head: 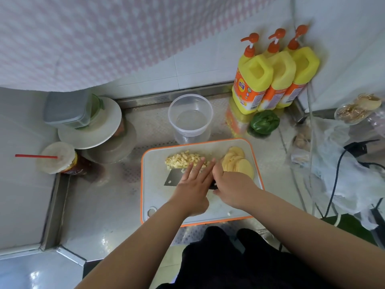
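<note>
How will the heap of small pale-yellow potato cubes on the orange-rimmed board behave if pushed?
The heap of small pale-yellow potato cubes is many loose pieces, so it would probably spread, not move as one. Blocky shapes should slide rather than roll. Bits beside the dark cleaver suggest stragglers.

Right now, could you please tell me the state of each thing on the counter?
cleaver, blade down on the cutting board
left hand, fingers straight, pressing the blade
right hand, gripping the handle
diced potato, piled
potato slices, fanned, not yet diced
clear tub, upright, lid off
green pepper, whole
pump bottles, upright
drink cup, lidded, straw in
grey-lidded box, closed
</note>
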`<action>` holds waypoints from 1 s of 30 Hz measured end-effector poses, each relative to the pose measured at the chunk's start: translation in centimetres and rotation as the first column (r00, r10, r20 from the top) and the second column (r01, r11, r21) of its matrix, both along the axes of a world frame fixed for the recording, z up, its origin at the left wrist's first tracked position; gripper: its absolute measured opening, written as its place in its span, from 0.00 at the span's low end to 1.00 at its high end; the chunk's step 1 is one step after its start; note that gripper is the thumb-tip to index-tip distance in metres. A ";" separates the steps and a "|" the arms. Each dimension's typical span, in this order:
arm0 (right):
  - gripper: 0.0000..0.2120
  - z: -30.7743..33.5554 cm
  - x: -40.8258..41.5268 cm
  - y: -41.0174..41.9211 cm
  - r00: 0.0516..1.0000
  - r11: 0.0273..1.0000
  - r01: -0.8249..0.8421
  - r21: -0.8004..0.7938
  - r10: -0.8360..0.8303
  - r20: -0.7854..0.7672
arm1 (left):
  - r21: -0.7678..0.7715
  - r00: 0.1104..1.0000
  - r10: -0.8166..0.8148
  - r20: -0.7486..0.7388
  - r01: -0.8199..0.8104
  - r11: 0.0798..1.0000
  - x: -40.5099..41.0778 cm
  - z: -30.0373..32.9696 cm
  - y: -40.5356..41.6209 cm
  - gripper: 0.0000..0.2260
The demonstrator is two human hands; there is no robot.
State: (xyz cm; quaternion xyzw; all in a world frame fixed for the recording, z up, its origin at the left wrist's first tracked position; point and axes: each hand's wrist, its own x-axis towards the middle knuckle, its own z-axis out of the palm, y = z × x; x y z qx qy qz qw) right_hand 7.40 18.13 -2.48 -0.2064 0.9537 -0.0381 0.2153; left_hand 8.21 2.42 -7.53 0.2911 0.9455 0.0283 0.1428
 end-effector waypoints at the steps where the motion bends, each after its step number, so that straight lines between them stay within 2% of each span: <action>1: 0.32 -0.2 0.2 0.1 1.000 1.000 -0.014 0.011 0.014 -0.023 | -0.027 1.000 0.007 0.016 -0.007 1.000 -0.1 -0.1 0.0 0.41; 9: 0.20 -0.4 1.2 0.9 0.992 0.999 -0.016 0.047 0.022 -0.127 | -0.178 0.999 0.038 -0.003 -0.038 0.983 -1.4 -0.7 -0.9 0.47; 18: 0.20 0.6 2.0 3.2 0.988 0.997 0.062 0.035 -0.056 -0.146 | -0.302 0.986 0.165 0.020 -0.152 0.941 -1.9 -2.3 -4.0 0.54; 23: 0.20 0.9 1.9 4.9 0.983 0.993 0.118 0.022 -0.114 -0.144 | -0.377 0.955 0.293 0.043 -0.256 0.890 -2.4 -2.7 -4.8 0.52; 25: 0.17 1.3 1.9 5.6 0.977 0.985 0.167 -0.046 -0.171 -0.128 | -0.376 0.945 0.324 0.047 -0.283 0.882 -2.5 -2.5 -4.9 0.48; 28: 0.11 1.7 2.0 6.1 0.952 0.936 0.263 -0.235 -0.292 -0.094 | -0.141 0.881 0.467 0.080 -0.454 0.880 -2.6 -2.1 -4.9 0.40; 29: 0.10 1.6 2.1 6.1 0.943 0.912 0.285 -0.295 -0.322 -0.085 | 0.012 0.808 0.568 0.156 -0.576 0.817 -2.7 -2.0 -4.8 0.37; 30: 0.08 1.4 2.2 5.9 0.935 0.888 0.301 -0.348 -0.346 -0.074 | 0.167 0.687 0.650 0.326 -0.718 0.675 -2.7 -1.4 -4.4 0.35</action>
